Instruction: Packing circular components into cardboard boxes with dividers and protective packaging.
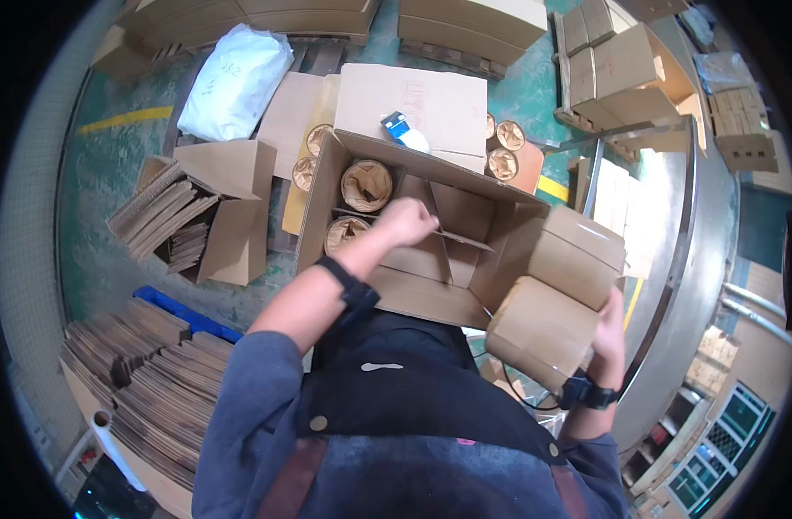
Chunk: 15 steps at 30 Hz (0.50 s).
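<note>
Open brown cardboard carton (pixel 504 255), in front of the person's body, long sides running left to right. Ribbed stacks of flat brown cardboard (pixel 175 394) to the carton's near left. Pale brown cardboard panel (pixel 370 99) just beyond the carton's far side. Bulging white plastic sack (pixel 236 82) beyond the carton's far-left corner. Two thick brown-wrapped cylinders (pixel 543 329) side by side at the carton's right edge, outside its compartments. Thin brown cardboard divider (pixel 467 241) crossed inside the carton. Two upright paper-lined cylinders (pixel 366 186) in the carton's left compartments. Right hand (pixel 610 324) gripping the brown-wrapped pair from the right, fingers mostly hidden. Left hand (pixel 409 222) over the carton's middle, fingers curled at the divider; pinching or merely touching, cannot tell. Small blue-and-white packet (pixel 398 127) on the panel, beyond the carton.
</note>
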Available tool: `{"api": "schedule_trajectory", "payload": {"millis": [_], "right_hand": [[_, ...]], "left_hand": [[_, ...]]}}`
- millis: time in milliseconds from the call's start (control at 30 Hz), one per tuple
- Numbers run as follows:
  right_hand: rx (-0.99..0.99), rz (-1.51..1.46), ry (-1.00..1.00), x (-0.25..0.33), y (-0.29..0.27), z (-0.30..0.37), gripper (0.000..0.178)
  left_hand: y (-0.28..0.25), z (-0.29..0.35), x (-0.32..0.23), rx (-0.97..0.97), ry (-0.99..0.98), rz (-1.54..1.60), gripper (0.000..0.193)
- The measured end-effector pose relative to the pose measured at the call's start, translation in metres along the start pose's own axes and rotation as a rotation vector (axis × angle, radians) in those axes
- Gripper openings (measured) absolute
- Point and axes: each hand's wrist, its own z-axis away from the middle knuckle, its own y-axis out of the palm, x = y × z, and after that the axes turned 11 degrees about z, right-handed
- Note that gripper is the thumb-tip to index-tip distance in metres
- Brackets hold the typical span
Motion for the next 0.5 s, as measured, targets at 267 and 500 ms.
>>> {"api": "schedule_trajectory", "payload": {"millis": [267,500], "right_hand": [[0.309,0.028,-0.015,0.037,0.086,-0.051,0.045],[0.538,-0.009,0.026,0.026,0.108,-0.092,0.054]], "left_hand": [[0.107,-0.032,0.022,0.077,-0.651,0.1,0.104],[0.125,-0.054,0.068,0.145,-0.403,0.251,0.075]]}}
